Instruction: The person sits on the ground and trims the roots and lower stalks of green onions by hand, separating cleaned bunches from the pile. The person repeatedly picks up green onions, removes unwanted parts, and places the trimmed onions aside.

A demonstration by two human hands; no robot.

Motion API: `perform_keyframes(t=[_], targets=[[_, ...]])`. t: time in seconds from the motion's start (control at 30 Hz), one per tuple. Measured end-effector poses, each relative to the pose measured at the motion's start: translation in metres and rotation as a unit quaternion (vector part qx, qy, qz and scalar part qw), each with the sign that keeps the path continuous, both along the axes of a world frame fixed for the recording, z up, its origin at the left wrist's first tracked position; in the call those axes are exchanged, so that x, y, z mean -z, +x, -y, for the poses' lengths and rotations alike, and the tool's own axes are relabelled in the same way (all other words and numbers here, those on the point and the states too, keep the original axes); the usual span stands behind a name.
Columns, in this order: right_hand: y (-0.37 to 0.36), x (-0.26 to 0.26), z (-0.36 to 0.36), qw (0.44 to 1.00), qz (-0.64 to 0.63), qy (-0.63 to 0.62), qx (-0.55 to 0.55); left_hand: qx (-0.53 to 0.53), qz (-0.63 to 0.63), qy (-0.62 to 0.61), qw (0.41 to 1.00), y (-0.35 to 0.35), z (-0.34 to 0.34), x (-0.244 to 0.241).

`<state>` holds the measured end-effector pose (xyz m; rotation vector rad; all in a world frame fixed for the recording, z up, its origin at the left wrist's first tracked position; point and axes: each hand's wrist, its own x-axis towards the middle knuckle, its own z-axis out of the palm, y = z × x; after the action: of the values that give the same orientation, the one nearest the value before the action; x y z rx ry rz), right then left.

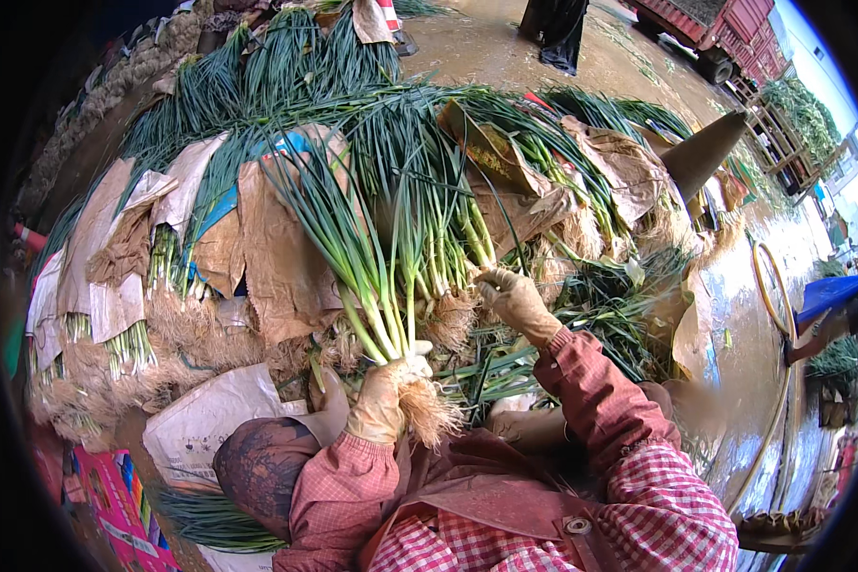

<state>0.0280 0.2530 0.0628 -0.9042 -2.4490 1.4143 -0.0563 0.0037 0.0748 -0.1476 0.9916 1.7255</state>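
My left hand (382, 400), in a pale glove, is shut around the lower ends of a bunch of green onions (379, 300). Their leaves point away from me, and a tuft of pale roots (429, 415) hangs below the fist. My right hand (516, 304), gloved too, is to the right at the edge of the heap. Its curled fingers pinch the bases of a couple of green onion stalks (477, 232); the fingertips are partly hidden. Between the hands, more rooted green onions (449, 318) lie against the heap.
Brown and white sacks (286, 250) cover parts of the long onion heap (400, 143). Loose leaves (615, 307) lie at right, with a traffic cone (704, 154) beyond. A hose (772, 279) runs over wet ground. A printed white sack (214, 418) lies at left. A red truck (722, 28) stands far off.
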Motion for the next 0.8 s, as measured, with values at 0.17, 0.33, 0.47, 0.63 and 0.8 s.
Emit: perform_keyframes(t=[0.17, 0.33, 0.47, 0.63, 0.8], targets=[[-0.054, 0.051, -0.059, 0.946, 0.242, 0.202, 0.072, 0.021, 0.051, 0.013, 0.998, 0.015, 0.004, 0.029], [-0.058, 0.078, -0.099, 0.925, -0.134, -0.347, 0.080, -0.025, 0.023, 0.042, 0.999, 0.000, -0.006, 0.004], [-0.019, 0.012, 0.024, 0.906, -0.138, -0.399, 0.038, -0.050, 0.060, 0.006, 0.997, 0.003, 0.000, 0.010], [-0.007, 0.032, 0.095, 0.917, -0.120, -0.378, 0.036, -0.036, 0.010, -0.086, 0.996, 0.022, -0.006, 0.040], [-0.009, -0.018, 0.080, 0.856, -0.212, -0.467, 0.061, -0.081, -0.054, -0.032, 0.995, 0.027, 0.002, -0.012]])
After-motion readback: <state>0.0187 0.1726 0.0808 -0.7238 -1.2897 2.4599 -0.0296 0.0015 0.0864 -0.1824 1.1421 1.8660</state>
